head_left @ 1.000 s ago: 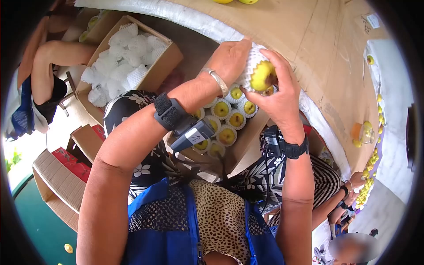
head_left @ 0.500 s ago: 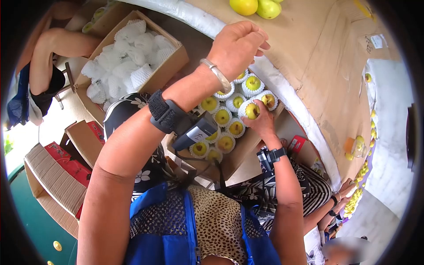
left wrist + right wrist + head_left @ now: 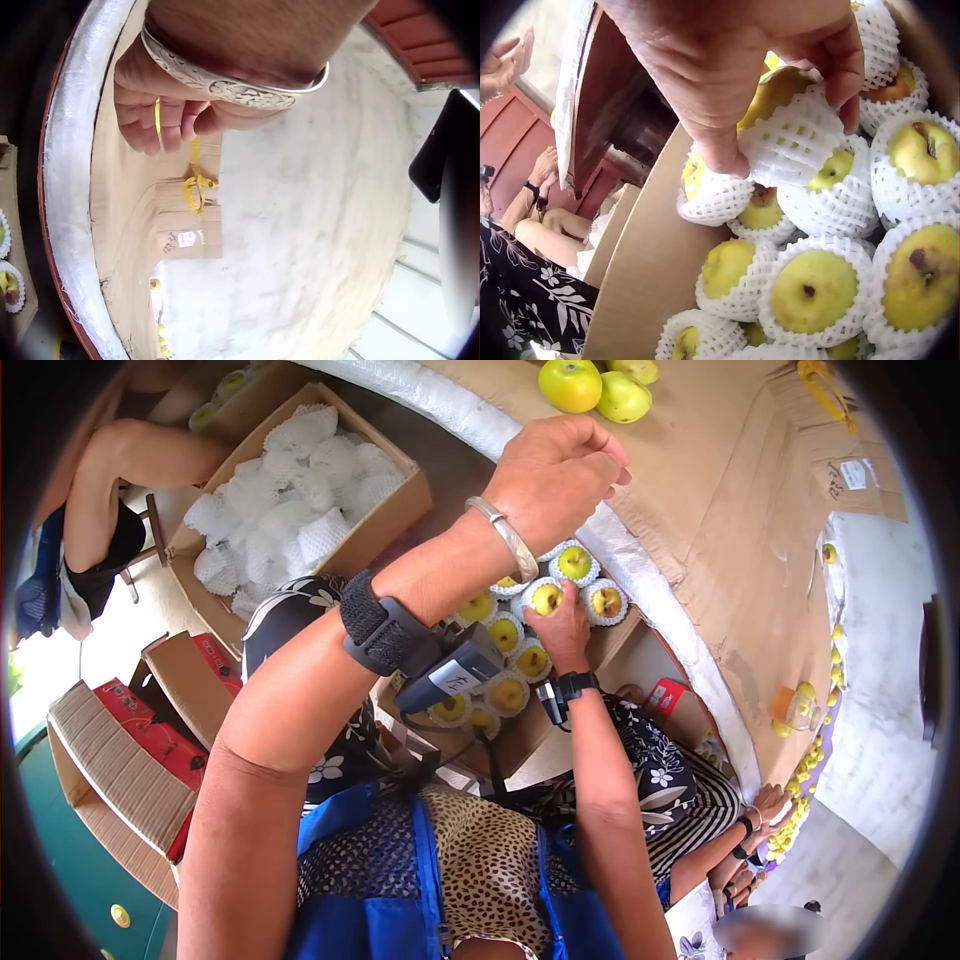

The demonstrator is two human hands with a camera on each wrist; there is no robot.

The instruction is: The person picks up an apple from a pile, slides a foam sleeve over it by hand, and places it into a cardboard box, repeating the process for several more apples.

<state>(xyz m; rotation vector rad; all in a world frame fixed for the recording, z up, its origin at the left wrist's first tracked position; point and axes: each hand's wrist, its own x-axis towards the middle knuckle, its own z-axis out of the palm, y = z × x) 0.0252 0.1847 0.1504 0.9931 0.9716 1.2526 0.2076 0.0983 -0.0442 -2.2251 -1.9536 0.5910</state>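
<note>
My right hand (image 3: 562, 632) pinches a yellow-green apple (image 3: 776, 101) between thumb and fingers, low over a cardboard box (image 3: 641, 251). A white foam net (image 3: 791, 154) wraps the lower part of that apple. Around and below it in the right wrist view are several more netted apples, among them a green one (image 3: 814, 289) with its dark end upward. My left hand (image 3: 555, 468), with a silver bangle (image 3: 247, 94) at the wrist, hangs by the table's padded edge. Its fingers are loosely bent and hold nothing; a yellow ring shows on one.
Bare apples (image 3: 570, 385) lie on the cardboard-covered table (image 3: 700, 470), whose white padded edge (image 3: 655, 570) curves past the box. A carton of loose foam nets (image 3: 285, 495) stands at the left, above empty-looking red-printed cartons (image 3: 125, 755). Another person's arm (image 3: 700, 855) reaches in at lower right.
Both hands were on the netted apple above the table edge. My left hand let go and stayed high; my right hand carried the apple down into the box.
</note>
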